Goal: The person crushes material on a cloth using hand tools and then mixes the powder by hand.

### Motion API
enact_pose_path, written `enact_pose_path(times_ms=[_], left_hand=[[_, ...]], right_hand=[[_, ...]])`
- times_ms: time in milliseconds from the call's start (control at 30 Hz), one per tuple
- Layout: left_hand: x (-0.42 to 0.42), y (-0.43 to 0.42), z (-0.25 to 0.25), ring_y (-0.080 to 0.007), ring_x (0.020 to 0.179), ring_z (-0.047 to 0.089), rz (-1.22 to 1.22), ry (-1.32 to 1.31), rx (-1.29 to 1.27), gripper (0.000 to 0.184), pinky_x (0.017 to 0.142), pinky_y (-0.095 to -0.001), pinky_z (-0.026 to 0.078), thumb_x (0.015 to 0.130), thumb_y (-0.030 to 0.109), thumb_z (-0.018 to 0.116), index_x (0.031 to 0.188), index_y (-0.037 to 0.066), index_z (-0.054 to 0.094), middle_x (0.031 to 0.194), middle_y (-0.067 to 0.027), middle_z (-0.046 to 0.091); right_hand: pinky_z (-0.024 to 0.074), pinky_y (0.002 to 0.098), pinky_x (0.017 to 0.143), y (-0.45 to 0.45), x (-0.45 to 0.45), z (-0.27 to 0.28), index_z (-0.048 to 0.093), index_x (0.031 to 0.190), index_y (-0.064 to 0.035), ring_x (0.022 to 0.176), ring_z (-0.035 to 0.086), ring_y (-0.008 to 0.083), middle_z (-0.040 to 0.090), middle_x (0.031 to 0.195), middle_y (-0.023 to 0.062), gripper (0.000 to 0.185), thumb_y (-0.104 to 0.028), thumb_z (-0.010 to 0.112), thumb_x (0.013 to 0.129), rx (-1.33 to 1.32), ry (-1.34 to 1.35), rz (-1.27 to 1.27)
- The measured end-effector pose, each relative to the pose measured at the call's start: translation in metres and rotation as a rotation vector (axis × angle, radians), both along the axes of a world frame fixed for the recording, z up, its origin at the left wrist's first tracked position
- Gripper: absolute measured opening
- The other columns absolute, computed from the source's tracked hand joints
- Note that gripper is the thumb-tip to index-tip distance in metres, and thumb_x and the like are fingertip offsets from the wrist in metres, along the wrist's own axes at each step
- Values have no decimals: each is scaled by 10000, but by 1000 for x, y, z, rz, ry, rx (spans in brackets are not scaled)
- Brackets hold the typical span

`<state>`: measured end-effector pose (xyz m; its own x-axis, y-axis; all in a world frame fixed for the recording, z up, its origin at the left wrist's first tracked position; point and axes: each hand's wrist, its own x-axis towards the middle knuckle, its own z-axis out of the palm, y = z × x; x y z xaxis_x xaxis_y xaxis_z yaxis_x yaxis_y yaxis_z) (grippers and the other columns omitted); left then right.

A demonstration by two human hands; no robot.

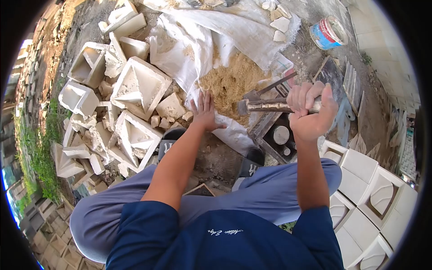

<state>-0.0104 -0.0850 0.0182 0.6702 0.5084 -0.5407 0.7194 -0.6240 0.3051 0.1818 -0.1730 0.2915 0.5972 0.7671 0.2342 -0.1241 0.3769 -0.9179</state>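
My right hand (312,108) is wrapped round the handle of a hammer (270,105), whose head points left over the sand's edge. Below the hammer stands a dark mould frame (270,139) with a pale round piece inside. My left hand (206,113) lies with fingers spread on the edge of a white woven sack (234,135). Damp yellowish sand (231,85) is heaped on the sack, just beyond my left fingertips. Whether that hand presses on something under the sack is hidden.
Broken cast blocks (139,87) pile up on the left. A paint bucket (328,33) stands at the upper right, near dark boards (330,72) and a wall (382,54). Finished pale blocks (380,193) sit in rows at the lower right. My sandalled feet (248,166) flank bare ground.
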Motion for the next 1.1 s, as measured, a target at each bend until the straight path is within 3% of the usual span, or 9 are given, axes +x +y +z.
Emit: enact_pose_path(times_ms=[67,167,367,467,500,667,767,900,1100], left_hand=[[0,1,2,-399,1526,-210,-10,-6,13,1503,1158,-678,-132,621,820,726,1588,-42,-37,1675,-175,-174],[3,2,6,-399,1527,-208,-13,-2,3,1505,1158,-679,-132,618,819,728,1588,-41,-38,1677,-173,-170],[0,-1,1,-396,1529,-203,7,15,-9,1506,1160,-677,-128,613,806,742,1588,-44,-30,1678,-171,-166],[1,2,2,-397,1529,-202,-10,-18,18,1507,1159,-680,-125,613,805,742,1589,-41,-34,1677,-171,-171],[2,3,6,-396,1530,-200,-6,5,3,1507,1159,-680,-125,615,803,741,1588,-38,-43,1678,-171,-170],[2,5,5,-390,1533,-193,-11,24,-1,1505,1163,-677,-124,621,800,739,1588,-30,-61,1679,-173,-159],[1,1,0,-413,1524,-204,-10,-13,26,1515,1158,-677,-128,623,832,715,1580,-52,-58,1676,-185,-150],[2,2,3,-412,1523,-207,-22,-7,27,1511,1158,-677,-129,626,835,710,1582,-50,-56,1676,-186,-150],[0,1,5,-393,1532,-192,-7,8,2,1509,1159,-678,-133,613,801,743,1588,-34,-49,1679,-174,-156]], right_hand=[[246,299,456,-4,-1,-6,397,657,-70,460,260,112,342,538,30,418,-265,407,1026,80,122,-24],[247,300,461,0,3,-37,394,667,-74,450,275,121,346,533,31,408,-268,408,1025,22,86,-79],[250,309,460,0,11,4,420,664,-122,436,247,124,336,515,-7,441,-336,394,1049,6,91,-74],[263,308,459,-2,1,-23,401,664,-112,439,251,129,330,523,7,443,-324,380,1053,37,89,-84],[269,307,459,-2,-10,-42,376,668,-97,444,259,133,315,528,28,442,-311,367,1054,-38,-44,-87],[262,308,461,8,-9,-19,370,670,-93,447,252,134,303,534,26,443,-313,367,1054,-78,-18,-21],[253,288,448,0,-2,10,421,687,-66,454,307,104,337,521,14,416,-262,397,1053,99,145,30],[247,285,455,4,-25,-39,385,636,-70,460,295,91,364,536,15,450,-241,404,1052,67,-7,-64],[231,298,460,19,-20,-21,391,651,-66,464,288,108,355,537,23,444,-263,411,1049,-34,5,5]])
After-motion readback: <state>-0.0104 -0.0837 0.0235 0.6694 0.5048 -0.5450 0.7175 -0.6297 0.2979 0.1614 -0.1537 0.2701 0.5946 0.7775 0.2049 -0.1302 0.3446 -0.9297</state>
